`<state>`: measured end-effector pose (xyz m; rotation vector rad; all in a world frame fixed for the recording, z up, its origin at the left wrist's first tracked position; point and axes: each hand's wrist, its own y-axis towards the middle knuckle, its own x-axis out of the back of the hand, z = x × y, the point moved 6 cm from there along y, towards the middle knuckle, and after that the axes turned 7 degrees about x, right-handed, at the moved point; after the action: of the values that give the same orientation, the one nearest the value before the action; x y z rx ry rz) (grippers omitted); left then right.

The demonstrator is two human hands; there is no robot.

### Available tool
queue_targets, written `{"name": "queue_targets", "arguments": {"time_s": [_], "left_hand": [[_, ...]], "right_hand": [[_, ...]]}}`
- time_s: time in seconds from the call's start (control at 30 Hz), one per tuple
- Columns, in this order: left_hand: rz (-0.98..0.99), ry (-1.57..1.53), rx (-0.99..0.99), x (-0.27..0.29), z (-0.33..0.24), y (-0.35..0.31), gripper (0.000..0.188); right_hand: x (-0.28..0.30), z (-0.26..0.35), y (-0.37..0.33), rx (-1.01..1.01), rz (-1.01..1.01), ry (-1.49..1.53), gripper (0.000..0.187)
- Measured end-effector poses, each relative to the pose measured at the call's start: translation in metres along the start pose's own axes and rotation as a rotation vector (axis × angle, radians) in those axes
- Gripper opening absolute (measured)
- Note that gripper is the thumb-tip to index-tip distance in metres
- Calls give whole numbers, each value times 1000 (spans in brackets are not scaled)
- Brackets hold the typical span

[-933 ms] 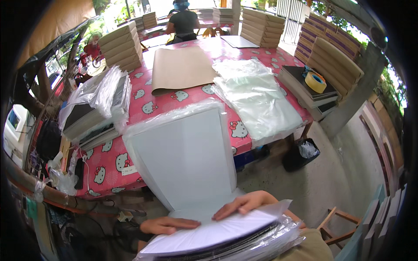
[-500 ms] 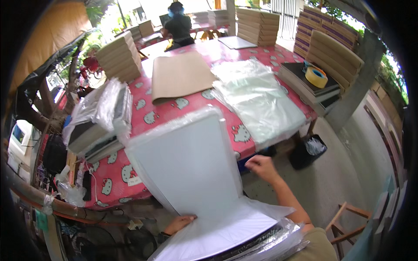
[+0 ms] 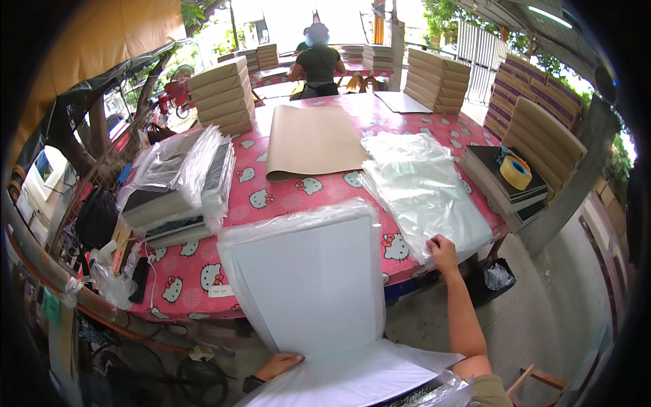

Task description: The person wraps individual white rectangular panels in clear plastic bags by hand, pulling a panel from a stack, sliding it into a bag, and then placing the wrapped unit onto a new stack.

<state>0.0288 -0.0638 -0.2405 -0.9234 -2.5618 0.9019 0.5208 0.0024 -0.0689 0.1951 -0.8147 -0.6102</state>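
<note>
A large white board in a clear plastic sleeve (image 3: 319, 285) leans between the table's near edge and my body. My left hand (image 3: 278, 366) grips its lower left edge, thumb on top and the other fingers hidden beneath. Across my lap lies another white sheet in plastic (image 3: 366, 376), with dark, plastic-wrapped items under it. My right hand (image 3: 442, 254) is at the near edge of a stack of clear plastic bags (image 3: 441, 197), its fingers pinched on the top layer at the corner.
On the pink patterned table (image 3: 325, 186) lie a folded brown sheet (image 3: 315, 139), plastic-wrapped boards (image 3: 180, 183) and stacked brown packs (image 3: 220, 95). A tape roll (image 3: 515, 172) rests on dark boards at right. A black bin (image 3: 498, 278) stands below. Two people (image 3: 319, 64) are beyond.
My right hand has moved forward from beside the table edge to the plastic bags. The view has tilted up. My left hand still holds the sleeved board.
</note>
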Motion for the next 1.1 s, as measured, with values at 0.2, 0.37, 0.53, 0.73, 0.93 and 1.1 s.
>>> {"name": "queue_targets", "arguments": {"time_s": [0.2,0.37,0.53,0.73,0.93,1.1], "left_hand": [[11,145,-44,2,3,12,31],[-121,-1,-256,2,-57,-26,28],[-524,59,-854,22,-203,-99,53],[-196,212,-1070,-50,-305,-127,81],[-258,-150,-651,-15,-278,-108,18],[-365,-371,-764,-6,-286,-106,14]], "right_hand": [[12,-48,26,-78,57,126,15],[135,30,47,108,-816,115,19],[50,166,6,-81,-81,731,14],[-26,304,-94,500,640,630,10],[-23,297,-59,295,527,835,22],[-37,299,-66,476,497,748,26]]}}
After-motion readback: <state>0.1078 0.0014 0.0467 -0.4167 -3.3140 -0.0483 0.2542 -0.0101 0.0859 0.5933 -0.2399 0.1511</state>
